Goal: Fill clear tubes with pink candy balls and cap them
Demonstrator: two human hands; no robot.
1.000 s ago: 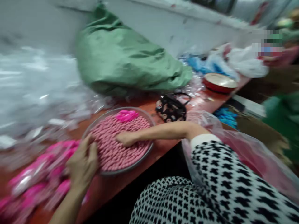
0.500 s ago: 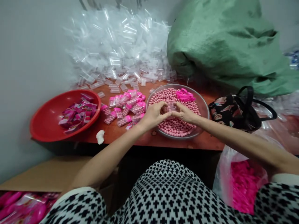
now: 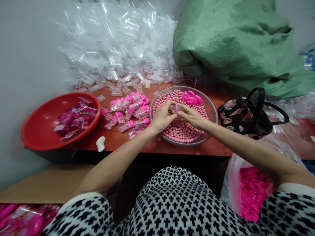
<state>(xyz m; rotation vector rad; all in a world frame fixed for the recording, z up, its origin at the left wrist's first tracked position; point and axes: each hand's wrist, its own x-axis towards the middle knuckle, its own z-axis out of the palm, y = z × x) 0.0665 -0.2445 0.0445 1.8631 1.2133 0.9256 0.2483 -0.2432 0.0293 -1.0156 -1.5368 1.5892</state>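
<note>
A: Finger state, both hands?

B: Left hand (image 3: 161, 117) curled about one side of a clear plastic container (image 3: 177, 108); right hand (image 3: 194, 117) grasping the other. Contact points partly hidden.

A: Container position?

B: Raised above the pink beads (image 3: 183, 133), inside the rim of the round bowl (image 3: 216, 118). Pink shows at its wall; cannot tell whether beads sit within or only behind.

A: Handling notes?

B: My judgement: work inside the rim, so any stray bead drops back. Light, even pressure; the wall looks thin and could flex or slip if squeezed. Brace with the left, leave fine adjustment to the right.

A: Hazards?

B: Pink plastic pieces (image 3: 192, 98) lie on the beads at the far side; avoid brushing them. Pink-capped bead jars (image 3: 141, 112) crowd the bowl's left; a wide left wrist could knock them.
</note>
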